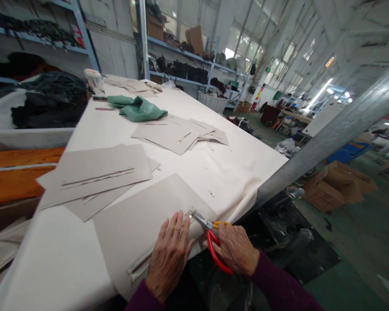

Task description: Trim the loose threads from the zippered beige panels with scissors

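Lower centre: right grip (236, 249) clamped on red-and-yellow-handled scissors (209, 224); left grip (170, 252) uncurled, laid flat on beige panel (139, 220).

Through my head-camera feed I see blue shelves (181, 51) by a pale wall (112, 49), tall windows (289, 52), a lit tube lamp (320, 92), a slanting metal post (330, 134) and green floor (340, 231).

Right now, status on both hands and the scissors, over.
Left hand resting on beige sheet. Right hand gripping scissors, tips at the sheet. Left fingertips close beside the blades.
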Demonstrator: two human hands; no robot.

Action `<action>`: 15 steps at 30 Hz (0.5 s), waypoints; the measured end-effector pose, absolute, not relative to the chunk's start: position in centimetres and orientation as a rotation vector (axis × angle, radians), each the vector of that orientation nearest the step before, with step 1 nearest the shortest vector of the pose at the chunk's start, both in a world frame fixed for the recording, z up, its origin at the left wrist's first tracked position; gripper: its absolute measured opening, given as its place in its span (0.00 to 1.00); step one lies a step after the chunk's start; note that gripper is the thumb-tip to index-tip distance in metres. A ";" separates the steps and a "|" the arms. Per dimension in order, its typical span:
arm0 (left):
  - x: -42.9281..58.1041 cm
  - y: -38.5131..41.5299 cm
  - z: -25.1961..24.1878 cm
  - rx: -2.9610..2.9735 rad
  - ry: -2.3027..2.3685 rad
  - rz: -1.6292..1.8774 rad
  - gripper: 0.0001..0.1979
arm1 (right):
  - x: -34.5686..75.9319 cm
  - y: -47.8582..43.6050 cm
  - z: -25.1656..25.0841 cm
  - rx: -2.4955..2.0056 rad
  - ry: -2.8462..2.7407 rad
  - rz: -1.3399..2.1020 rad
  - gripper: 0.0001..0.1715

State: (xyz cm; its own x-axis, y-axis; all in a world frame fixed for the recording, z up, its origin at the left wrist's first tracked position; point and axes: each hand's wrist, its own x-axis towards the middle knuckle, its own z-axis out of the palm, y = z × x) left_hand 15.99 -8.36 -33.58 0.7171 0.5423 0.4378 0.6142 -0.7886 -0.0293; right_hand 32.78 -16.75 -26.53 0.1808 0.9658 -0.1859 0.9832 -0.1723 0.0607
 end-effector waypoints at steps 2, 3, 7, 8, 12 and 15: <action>15.9 -8.4 -33.6 -2.742 -0.929 -0.620 0.23 | 32.6 -16.4 -26.3 2.277 1.896 -0.139 0.34; 15.9 -8.4 -33.6 -2.740 -0.930 -0.621 0.23 | 32.6 -16.4 -26.3 2.278 1.893 -0.124 0.35; 16.0 -8.4 -33.8 -2.744 -0.943 -0.625 0.22 | 32.3 -16.4 -26.3 2.280 1.877 -0.050 0.36; 16.0 -8.4 -33.7 -2.745 -0.948 -0.625 0.22 | 32.3 -16.4 -26.3 2.281 1.875 -0.022 0.36; 16.0 -8.4 -33.6 -2.756 -0.958 -0.632 0.22 | 32.1 -16.6 -26.6 2.277 1.876 0.055 0.37; 16.0 -8.4 -33.8 -2.772 -0.960 -0.644 0.22 | 31.9 -16.7 -26.8 2.264 1.877 0.047 0.38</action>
